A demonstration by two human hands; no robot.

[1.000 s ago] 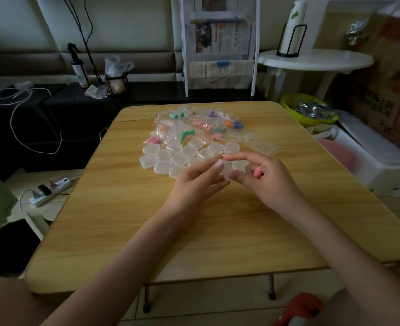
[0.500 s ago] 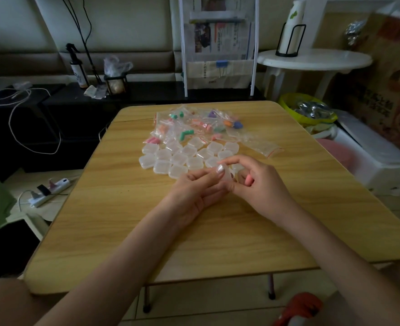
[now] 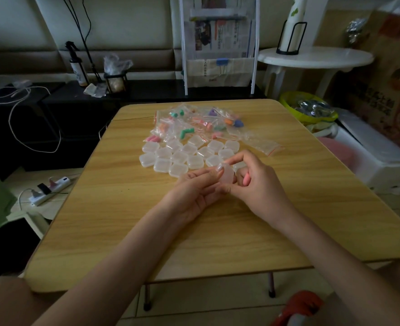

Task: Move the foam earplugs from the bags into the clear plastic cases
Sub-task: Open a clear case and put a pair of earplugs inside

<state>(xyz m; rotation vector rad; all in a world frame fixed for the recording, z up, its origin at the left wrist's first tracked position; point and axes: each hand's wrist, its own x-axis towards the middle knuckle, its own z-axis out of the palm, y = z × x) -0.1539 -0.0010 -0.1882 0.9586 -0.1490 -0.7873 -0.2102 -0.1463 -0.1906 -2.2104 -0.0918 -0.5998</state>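
- Left hand (image 3: pixel 194 191) and right hand (image 3: pixel 255 184) meet over the light wood-grain surface (image 3: pixel 147 231); between them a small clear square plastic case (image 3: pixel 227 174), lifted off the wood.
- Left fingertips pinch the case's near-left edge; right thumb and forefinger arch around its far-right side. Both hands grip it.
- A pink foam earplug (image 3: pixel 246 180) appears tucked under the right hand's curled fingers; cannot tell exactly how it is held.
- Handling judgement: case is very light, thin, stiff, smooth, likely slippery and snap-lidded. Best held by opposite edges, thumbnail at the lid seam. Too much squeeze could flex it or pop it away.
- Earplug: soft, compressible, nearly weightless; a gentle pinch at mid-length should do.
- Just beyond the hands: cluster of matching clear cases (image 3: pixel 185 156), lids seemingly shut, lying flat and touching one another.
- Farther out: heap of small clear zip bags (image 3: pixel 194 123) with pink, orange, green and purple plugs inside; limp, crinkly film.
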